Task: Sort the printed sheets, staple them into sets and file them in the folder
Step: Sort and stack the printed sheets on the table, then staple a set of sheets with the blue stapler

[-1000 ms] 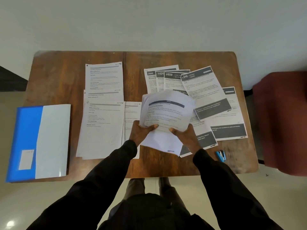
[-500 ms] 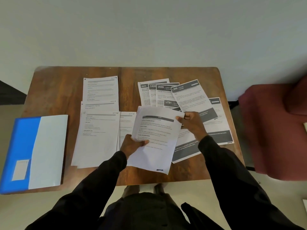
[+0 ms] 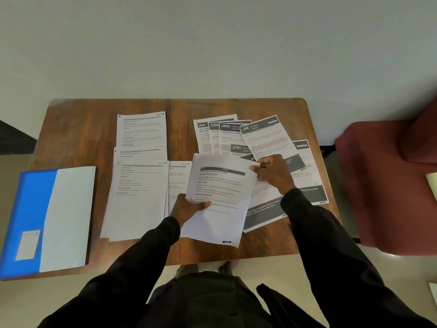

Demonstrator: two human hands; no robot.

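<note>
Our right hand (image 3: 272, 172) no longer shares the near edge of the paper with the left. It is now up at the far right corner, pinching it between thumb and fingertips. Our left hand (image 3: 189, 208) grips the left edge, thumb laid across the print. The bow is gone from the held sheets (image 3: 220, 192), which are flat and readable over the near middle of the table (image 3: 71, 129). They sit between the plain sheets (image 3: 137, 197) on our left and the fanned dark-banner sheets (image 3: 260, 136) on our right. We judge we are separating or reading the top page to choose its pile, so sorting goes on and nothing looks stapled yet. The blue folder (image 3: 47, 221) lies at the table's left end, well apart. The stapler, visible a second ago near the right edge, is out of sight now.
</note>
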